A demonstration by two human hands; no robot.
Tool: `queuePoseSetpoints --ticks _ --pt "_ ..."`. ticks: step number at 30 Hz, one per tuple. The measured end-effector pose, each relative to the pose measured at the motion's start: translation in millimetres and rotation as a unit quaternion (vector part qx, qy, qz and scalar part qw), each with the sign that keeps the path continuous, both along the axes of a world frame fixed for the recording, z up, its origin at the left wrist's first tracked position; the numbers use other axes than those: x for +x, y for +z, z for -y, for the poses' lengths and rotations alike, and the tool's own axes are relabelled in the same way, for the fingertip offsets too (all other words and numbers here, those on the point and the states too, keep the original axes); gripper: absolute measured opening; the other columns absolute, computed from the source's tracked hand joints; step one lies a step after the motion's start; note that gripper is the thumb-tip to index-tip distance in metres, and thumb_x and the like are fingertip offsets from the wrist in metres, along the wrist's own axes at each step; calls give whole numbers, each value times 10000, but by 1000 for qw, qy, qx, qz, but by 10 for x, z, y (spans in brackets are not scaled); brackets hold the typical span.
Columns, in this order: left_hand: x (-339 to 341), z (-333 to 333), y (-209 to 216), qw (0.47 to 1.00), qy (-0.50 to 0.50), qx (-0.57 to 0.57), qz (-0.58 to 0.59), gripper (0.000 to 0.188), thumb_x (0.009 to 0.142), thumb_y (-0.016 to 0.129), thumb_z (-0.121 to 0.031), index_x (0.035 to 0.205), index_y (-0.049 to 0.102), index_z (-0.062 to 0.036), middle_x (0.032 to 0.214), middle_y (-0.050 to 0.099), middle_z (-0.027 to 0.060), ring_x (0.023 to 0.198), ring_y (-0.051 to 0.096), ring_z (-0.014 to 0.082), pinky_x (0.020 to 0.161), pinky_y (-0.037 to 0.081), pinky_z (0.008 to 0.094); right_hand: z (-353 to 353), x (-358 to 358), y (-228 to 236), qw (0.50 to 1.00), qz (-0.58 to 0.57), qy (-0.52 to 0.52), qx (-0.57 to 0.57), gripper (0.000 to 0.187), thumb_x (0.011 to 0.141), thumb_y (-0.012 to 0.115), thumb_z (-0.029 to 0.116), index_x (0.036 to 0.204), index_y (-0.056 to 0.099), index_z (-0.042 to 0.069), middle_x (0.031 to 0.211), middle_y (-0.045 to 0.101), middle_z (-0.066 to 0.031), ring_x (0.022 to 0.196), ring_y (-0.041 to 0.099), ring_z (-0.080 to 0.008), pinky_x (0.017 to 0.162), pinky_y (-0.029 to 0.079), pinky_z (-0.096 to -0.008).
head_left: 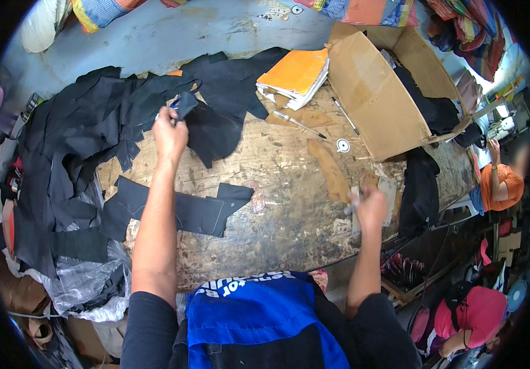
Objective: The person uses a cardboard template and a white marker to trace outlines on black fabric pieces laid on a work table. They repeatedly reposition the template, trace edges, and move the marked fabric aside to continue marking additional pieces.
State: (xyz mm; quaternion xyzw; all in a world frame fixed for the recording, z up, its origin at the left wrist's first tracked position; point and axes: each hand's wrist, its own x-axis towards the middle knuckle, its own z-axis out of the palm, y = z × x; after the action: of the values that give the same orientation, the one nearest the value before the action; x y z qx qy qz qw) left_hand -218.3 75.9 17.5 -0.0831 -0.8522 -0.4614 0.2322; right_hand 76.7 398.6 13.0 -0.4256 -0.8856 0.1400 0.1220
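Over the far left of the wooden table, my left hand (171, 134) is closed on a small dark fabric piece (187, 104); a bit of blue shows beside the fingers, too small to name. Black fabric pieces (215, 129) lie just beyond it. My right hand (372, 208) is closed around a slim, pale object (351, 202) at the table's right side, its kind partly hidden by the fingers. Under and beside that hand lie a pale flat piece (389, 195) and a curved brown pattern piece (328, 171). Cut black pieces with light lines (200, 212) rest near my left forearm.
A large cardboard box (372, 92) holding black material stands at the far right. Near it are an orange-covered stack of papers (295, 74), a pen (298, 124) and another pen (345, 115). Black fabric (71, 135) heaps along the left. Two people sit at the right.
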Motion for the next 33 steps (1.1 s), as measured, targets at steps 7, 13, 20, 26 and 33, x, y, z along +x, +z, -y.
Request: queuePoseSetpoints --ticks 7,13,20,26,33 --pt "833 63 598 847 -272 443 108 190 855 550 49 1034 497 12 954 604 84 866 590 154 757 498 279 -29 681 -405 995 -95 -6 -30 330 627 790 61 924 665 -9 819 667 -179 751 637 -333 707 489 -393" --pt "1858 199 -139 937 -108 255 215 279 899 573 -77 1152 530 31 1044 637 119 941 603 173 853 479 304 -12 510 -495 943 -275 7 -187 266 694 694 -84 926 594 1 787 608 -56 701 604 -148 630 504 -252" --pt "1730 622 -715 993 -34 67 88 202 900 547 -82 1052 582 45 811 659 212 703 656 267 661 492 329 1268 -567 -667 719 -416 281 -480 208 806 624 -80 970 548 24 908 569 -32 811 580 -120 715 508 -248" --pt "1291 758 -748 999 -1 32 15 195 892 535 -82 1042 588 32 841 665 219 793 670 345 690 499 363 1457 -732 -484 848 -207 482 -84 132 810 596 -5 915 537 49 868 558 -160 754 593 -344 655 492 -385" --pt "1223 667 -745 977 14 197 83 184 897 577 -108 997 592 46 843 669 118 743 624 148 683 493 292 500 -517 -424 908 -204 367 8 166 806 573 -26 956 549 43 850 572 -127 753 599 -282 661 494 -362"
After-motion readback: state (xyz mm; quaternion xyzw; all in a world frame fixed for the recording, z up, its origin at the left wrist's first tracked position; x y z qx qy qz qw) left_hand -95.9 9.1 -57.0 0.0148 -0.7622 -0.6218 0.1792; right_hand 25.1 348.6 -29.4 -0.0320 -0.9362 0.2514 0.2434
